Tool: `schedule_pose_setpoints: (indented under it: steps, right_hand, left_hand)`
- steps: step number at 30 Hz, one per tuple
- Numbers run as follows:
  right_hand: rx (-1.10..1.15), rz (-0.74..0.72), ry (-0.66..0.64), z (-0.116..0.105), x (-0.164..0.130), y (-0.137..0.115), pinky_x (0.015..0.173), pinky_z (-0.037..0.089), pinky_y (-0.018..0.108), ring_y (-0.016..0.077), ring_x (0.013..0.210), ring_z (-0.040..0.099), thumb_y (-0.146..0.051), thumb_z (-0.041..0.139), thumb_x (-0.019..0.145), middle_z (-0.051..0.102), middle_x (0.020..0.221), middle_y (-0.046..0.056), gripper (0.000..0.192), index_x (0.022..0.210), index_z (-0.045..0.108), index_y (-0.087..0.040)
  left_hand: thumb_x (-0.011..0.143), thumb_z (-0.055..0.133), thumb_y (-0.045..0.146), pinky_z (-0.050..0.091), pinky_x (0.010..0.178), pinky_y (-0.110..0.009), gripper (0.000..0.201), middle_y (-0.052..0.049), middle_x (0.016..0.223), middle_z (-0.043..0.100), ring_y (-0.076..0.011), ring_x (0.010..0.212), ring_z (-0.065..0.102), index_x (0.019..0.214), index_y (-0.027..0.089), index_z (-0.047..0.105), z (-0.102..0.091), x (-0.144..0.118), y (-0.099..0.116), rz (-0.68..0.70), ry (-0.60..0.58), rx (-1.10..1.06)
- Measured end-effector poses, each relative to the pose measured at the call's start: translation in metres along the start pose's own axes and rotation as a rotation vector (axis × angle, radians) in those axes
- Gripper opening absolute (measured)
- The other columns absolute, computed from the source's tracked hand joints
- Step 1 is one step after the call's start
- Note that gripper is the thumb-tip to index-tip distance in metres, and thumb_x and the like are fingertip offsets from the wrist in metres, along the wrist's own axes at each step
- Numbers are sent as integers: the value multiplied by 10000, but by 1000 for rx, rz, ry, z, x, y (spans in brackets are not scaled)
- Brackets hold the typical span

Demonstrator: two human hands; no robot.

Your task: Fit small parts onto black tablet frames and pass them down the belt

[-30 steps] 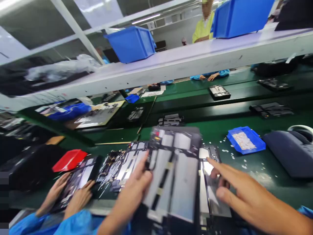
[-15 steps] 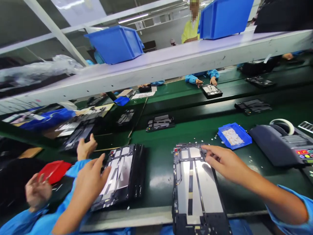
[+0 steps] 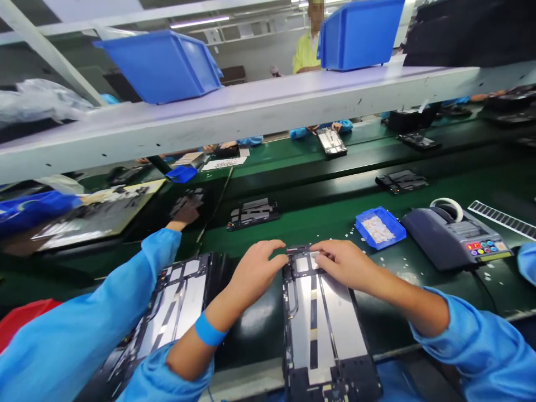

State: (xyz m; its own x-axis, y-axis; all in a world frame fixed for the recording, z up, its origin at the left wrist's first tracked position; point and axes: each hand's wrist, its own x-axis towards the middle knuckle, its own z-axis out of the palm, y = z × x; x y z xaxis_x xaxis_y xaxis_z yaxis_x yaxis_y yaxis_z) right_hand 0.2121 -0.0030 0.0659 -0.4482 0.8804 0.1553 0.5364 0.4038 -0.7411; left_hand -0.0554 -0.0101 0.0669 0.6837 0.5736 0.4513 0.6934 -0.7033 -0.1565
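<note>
An opened tablet (image 3: 341,312), its silver battery plates and black frame exposed, lies in front of me and reaches over the bench's near edge. My left hand (image 3: 255,273), with a blue band on the wrist, is at its top left corner, thumb and forefinger apart. At the top edge, my right hand (image 3: 343,262) has its thumb and forefinger close together over the tablet; whatever is between them is hidden. Left of my left hand lies a stack of similar opened tablets (image 3: 176,301), partly covered by a co-worker's blue sleeve.
A blue tray of small pale pieces (image 3: 379,229) stands beside a grey tape dispenser (image 3: 456,234). More opened tablets (image 3: 253,213) lie on the green belt. A co-worker's hand (image 3: 186,215) reaches in at left. Overhead, a white shelf (image 3: 251,120) carries blue bins (image 3: 163,67).
My left hand has moved right, from the stack to the tablet's top left corner. My right hand has shifted left along the top edge. The co-worker's arm has reached forward; the view has turned slightly right.
</note>
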Motion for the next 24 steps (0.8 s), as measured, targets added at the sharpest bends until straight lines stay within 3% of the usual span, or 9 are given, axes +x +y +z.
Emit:
schedule_pose_setpoints:
  steps: [3,5,8,10,12,15,18,24]
  right_hand:
    - [32,-48,-119,14,25,-5,859,512,280,197,992,721,-185,552,940,789,1143,44,330,1184,773,-218]
    - [14,-86,-192,24,42,-7,868,508,277,199,1004,720,-154,547,938,790,1137,49,330,1167,778,-213]
    - [-55,-98,-144,32,54,-6,974,495,307,222,1116,699,-119,518,950,771,1202,91,348,1182,770,-174]
    - [-53,-61,-76,33,53,-2,1012,493,322,229,1154,689,-114,507,953,760,1230,106,358,1205,759,-153]
    - [-13,-15,-29,32,49,1,1016,502,326,225,1151,691,-112,503,951,760,1226,102,361,1210,753,-148]
    - [44,36,11,28,43,3,994,519,322,208,1092,709,-102,497,946,772,1185,86,369,1215,745,-155]
    - [67,77,9,25,40,1,967,532,313,192,1021,725,-97,486,948,787,1118,68,376,1217,740,-162]
    - [-26,1,-30,27,44,-4,1016,506,321,220,1146,699,-103,509,938,768,1210,81,364,1194,757,-178]
  left_hand:
    - [984,505,91,547,818,-352,247,-103,1096,682,-230,985,629,937,201,722,4,-5,9,-1,146,-39]
    - [987,520,102,543,798,-330,226,-90,1028,683,-214,940,627,943,195,722,9,-6,14,-73,172,-84]
    - [972,511,69,543,785,-330,306,-90,1027,680,-211,911,618,1134,213,727,16,-8,15,-180,78,-84]
    - [938,488,11,544,811,-361,503,-106,1156,676,-231,964,619,1327,275,668,18,-8,12,-165,-36,-30]
    - [913,499,-9,542,854,-398,601,-115,1298,643,-260,1061,615,1391,331,629,19,-7,10,-128,-123,2]
    - [931,566,50,535,869,-411,414,-109,1359,629,-280,1124,605,1224,306,709,20,-5,11,-99,-156,-4]
    - [947,592,90,530,846,-399,228,-113,1311,658,-274,1097,611,1050,247,721,20,-6,15,-70,-109,35]
    - [979,547,109,504,802,-373,193,-111,1170,705,-251,1009,624,934,215,702,17,-10,28,-69,84,114]
